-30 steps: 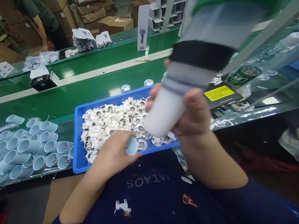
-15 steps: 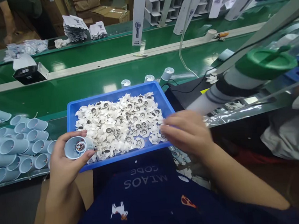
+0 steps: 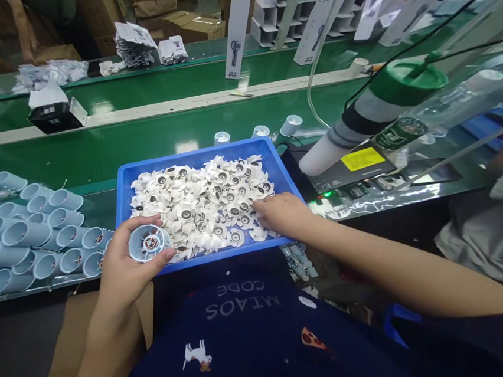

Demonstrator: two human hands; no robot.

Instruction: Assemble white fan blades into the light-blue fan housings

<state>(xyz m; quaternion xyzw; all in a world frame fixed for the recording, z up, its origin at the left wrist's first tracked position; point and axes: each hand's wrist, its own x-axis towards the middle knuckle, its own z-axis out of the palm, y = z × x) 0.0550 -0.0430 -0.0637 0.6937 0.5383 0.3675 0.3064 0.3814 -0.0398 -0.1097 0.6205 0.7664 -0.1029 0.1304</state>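
Observation:
My left hand [image 3: 125, 263] grips a light-blue fan housing [image 3: 135, 245], a short round tube with its open end facing up. Copper motor windings show inside it. The hand is over the left front corner of a blue tray [image 3: 195, 153], which is heaped with white fan blades [image 3: 191, 209], many with dark round hubs. At the right part of the heap, my right hand [image 3: 283, 214] reaches in with fingers curled down and fingertips among the blades. What sits between those fingertips is hidden.
Many light-blue housings [image 3: 24, 234] are stacked on the left. Three more housings [image 3: 261, 132] stand behind the tray. A white tube tool with a green cap [image 3: 373, 114] leans at the right over a black device [image 3: 356, 166]. Printed boxes [image 3: 237, 39] line the far ledge.
My right hand has moved from the tray's right edge leftward onto the blades. The tube tool has swung back, away from my right arm. My left hand still holds the housing.

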